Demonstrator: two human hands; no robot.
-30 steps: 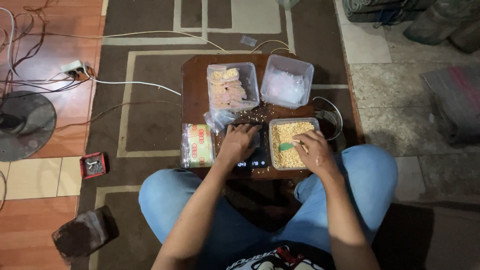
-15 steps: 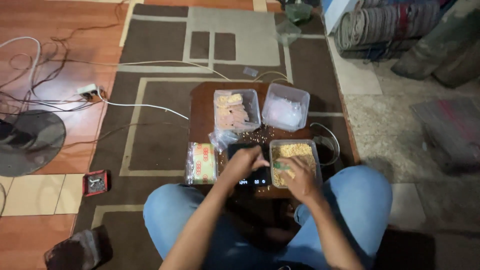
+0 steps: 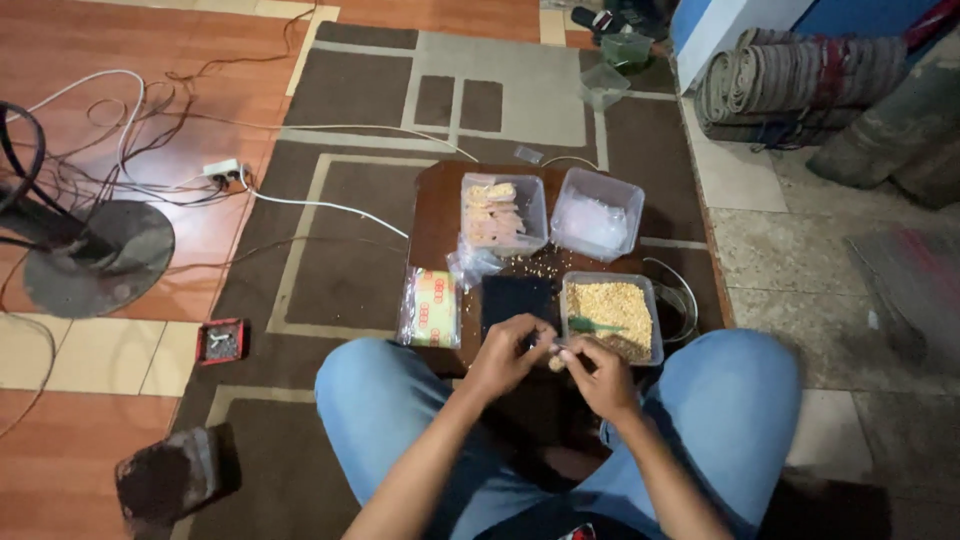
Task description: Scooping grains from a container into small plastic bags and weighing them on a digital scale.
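I am seeing both hands pinching one small clear bag (image 3: 556, 358) above the table edge: left hand (image 3: 508, 352), right hand (image 3: 598, 368), beside the square tub (image 3: 610, 316) of yellow grains.

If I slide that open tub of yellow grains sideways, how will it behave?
The tub of grains looks thin, clear plastic, so it probably flexes. It is lidless and well filled, so a jerk would likely spill. The green scoop lying inside may shift.

Bare left hand (image 3: 508, 352) and right hand (image 3: 598, 372), sleeveless forearms behind the fingers, light blue denim jeans (image 3: 400, 410) on both legs
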